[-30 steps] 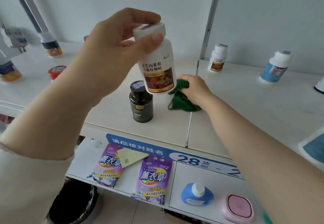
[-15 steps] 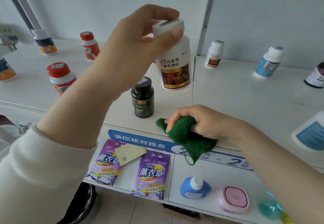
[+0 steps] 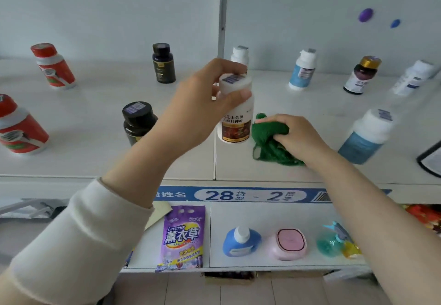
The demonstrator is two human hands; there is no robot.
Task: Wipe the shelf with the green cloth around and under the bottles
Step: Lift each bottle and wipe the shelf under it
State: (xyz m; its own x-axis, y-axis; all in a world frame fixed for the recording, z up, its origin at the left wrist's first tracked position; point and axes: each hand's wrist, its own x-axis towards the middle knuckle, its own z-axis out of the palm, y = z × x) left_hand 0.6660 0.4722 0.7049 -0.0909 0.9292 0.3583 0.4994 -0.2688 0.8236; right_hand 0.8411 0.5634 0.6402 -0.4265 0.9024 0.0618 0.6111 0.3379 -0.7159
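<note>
My left hand (image 3: 202,104) grips a white bottle with a dark red label (image 3: 236,118) by its cap and holds it near the white shelf (image 3: 274,171), at the seam between two boards. Whether its base touches the shelf I cannot tell. Just right of it, my right hand (image 3: 300,135) presses the bunched green cloth (image 3: 267,137) down on the shelf. A black bottle (image 3: 137,121) stands left of my left wrist, partly hidden by it.
Red-capped bottles (image 3: 55,66) stand at the left, a dark bottle (image 3: 163,63) at the back, and blue-labelled white bottles (image 3: 301,71) and a large one (image 3: 367,135) at the right. A lower shelf (image 3: 262,214) holds a purple pouch (image 3: 183,235) and small containers.
My right hand carried the green cloth from the shelf's front edge back onto the shelf, right of the white bottle. My left hand lowered the white bottle toward the shelf.
</note>
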